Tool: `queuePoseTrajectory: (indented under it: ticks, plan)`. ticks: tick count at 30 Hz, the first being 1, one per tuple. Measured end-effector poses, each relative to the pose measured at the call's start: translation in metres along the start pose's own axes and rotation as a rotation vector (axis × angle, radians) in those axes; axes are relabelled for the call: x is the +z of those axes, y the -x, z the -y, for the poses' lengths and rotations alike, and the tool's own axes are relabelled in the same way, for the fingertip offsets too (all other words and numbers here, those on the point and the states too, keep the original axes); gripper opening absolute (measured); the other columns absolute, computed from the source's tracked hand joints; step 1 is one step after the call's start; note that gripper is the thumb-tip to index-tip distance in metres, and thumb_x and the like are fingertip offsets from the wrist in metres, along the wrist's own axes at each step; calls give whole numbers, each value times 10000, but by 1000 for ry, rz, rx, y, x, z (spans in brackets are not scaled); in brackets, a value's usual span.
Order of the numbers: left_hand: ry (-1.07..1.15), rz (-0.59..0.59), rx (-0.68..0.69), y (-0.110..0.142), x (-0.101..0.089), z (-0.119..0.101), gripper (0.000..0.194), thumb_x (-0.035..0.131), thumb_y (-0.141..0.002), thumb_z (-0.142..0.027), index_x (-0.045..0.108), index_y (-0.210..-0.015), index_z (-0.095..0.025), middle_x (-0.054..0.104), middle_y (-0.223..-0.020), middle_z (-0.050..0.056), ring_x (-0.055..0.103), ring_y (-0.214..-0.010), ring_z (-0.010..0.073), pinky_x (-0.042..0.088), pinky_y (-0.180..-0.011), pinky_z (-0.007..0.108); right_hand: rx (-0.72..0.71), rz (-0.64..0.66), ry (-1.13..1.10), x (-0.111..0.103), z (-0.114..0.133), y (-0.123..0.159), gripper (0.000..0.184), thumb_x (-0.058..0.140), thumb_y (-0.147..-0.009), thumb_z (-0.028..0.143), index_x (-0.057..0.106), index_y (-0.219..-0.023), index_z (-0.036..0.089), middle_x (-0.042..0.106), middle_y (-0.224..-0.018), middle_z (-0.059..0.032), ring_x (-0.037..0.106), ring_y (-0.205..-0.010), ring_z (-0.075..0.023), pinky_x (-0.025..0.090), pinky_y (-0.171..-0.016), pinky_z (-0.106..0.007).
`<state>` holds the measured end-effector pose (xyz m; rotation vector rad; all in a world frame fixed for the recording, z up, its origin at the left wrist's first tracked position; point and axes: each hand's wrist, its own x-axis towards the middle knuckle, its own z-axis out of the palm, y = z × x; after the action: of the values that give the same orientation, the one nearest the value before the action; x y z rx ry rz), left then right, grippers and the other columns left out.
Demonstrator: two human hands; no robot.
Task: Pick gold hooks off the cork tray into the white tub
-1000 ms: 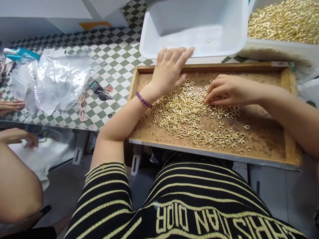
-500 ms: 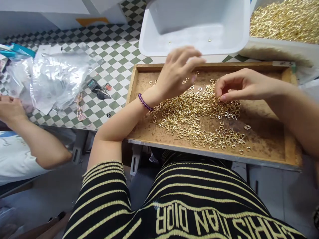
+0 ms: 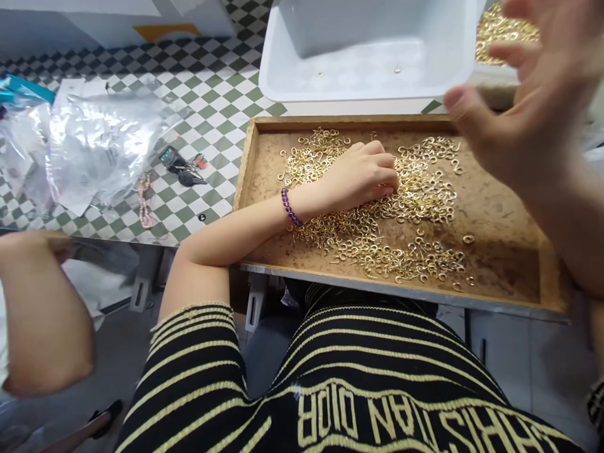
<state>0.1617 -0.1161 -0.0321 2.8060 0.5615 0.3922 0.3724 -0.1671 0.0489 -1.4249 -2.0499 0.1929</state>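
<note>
Small gold screw hooks (image 3: 372, 248) lie in loose heaps across a shallow wooden tray (image 3: 500, 270). My left hand (image 3: 365, 173), a purple bead bracelet at its wrist, rests over the heap with its fingers curled down among the hooks. What its fingertips pinch, if anything, is hidden. Up at the right, above the tray's far corner, my right hand (image 3: 533, 119) is lifted close to the camera and smeared by motion. Its thumb and fingers are spread apart, and I see nothing between them.
Behind the tray stands a white plastic bin (image 3: 363, 88) with a few hooks inside. More gold hooks (image 3: 503, 31) fill a container at the far right. Clear plastic bags (image 3: 99, 151) and keys (image 3: 186, 173) lie on the checkered tabletop (image 3: 207, 126). Another person's arm (image 3: 44, 308) is at left.
My left hand has come down onto the hooks and curled its fingers. My right hand has risen from the heap toward the upper right and spread open. The other person's arm has shifted.
</note>
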Motion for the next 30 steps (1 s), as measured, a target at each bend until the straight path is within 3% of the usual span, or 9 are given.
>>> queuePoseTrajectory:
  ticks: [3,7,10,13,15,22,27,28,30]
  plan:
    - [-12,-6,-7,0,1,1,176,552,-1024,-356,703,-1041,-268,675,-1031,37,590,-1150,261,522,-979,461,-217,-144,172,9,-15,4,704,566,-986,372,362,-1622,151,453,-1585,-122,518,-1398,-285,529,-1075,-402]
    - [-38,-45,-22,0,6,2,163,531,-1028,-329,672,-1035,-249,668,-1095,41,588,-1198,263,542,-1001,462,-126,-79,166,19,-25,6,447,508,-1005,354,604,-1392,152,666,-1284,-149,649,-1177,-255,554,-1024,-408]
    - [-66,-92,-38,1,8,2,164,490,-1036,-284,638,-1054,-215,665,-1143,62,597,-1190,254,554,-1010,456,-67,97,50,21,-24,5,371,488,-1013,427,741,-1108,174,734,-1019,-112,694,-901,-206,569,-934,-403]
    - [-39,-195,-59,2,5,2,176,445,-1054,-276,592,-1077,-181,671,-1131,86,618,-1104,217,564,-987,417,5,355,-188,25,-25,5,507,594,-924,581,743,-1171,165,740,-953,-83,684,-795,-185,581,-752,-360]
    - [52,-277,-48,3,2,1,175,424,-1068,-287,563,-1070,-182,677,-1094,78,630,-1028,175,569,-938,363,55,401,-309,29,-26,6,586,651,-869,625,726,-1236,174,742,-963,-67,697,-816,-185,600,-749,-355]
    - [509,-450,-73,-1,4,1,161,341,-1095,-350,404,-1177,-226,630,-964,7,642,-829,79,559,-734,229,-66,48,-147,29,-11,20,355,589,-983,541,776,-1042,246,742,-974,-48,701,-838,-172,616,-818,-386]
    - [473,-461,-132,-3,2,13,206,296,-1083,-349,391,-1236,-249,646,-1058,35,674,-952,107,594,-813,265,-542,-746,106,11,-23,14,213,553,-1002,299,687,-1168,299,714,-976,-17,683,-906,-179,580,-794,-353]
    - [452,-444,-159,-3,-1,14,201,311,-1076,-329,416,-1225,-246,657,-1078,45,675,-972,114,599,-826,274,-577,-823,144,7,-28,9,249,556,-999,273,673,-1218,303,712,-1006,-14,681,-941,-184,576,-830,-359]
    - [421,-391,-210,-1,-5,15,196,347,-1057,-281,464,-1207,-235,679,-1105,61,675,-991,124,604,-851,289,-489,-725,259,1,-36,-3,364,529,-1025,310,634,-1369,254,715,-1125,-46,671,-1069,-231,563,-964,-418]
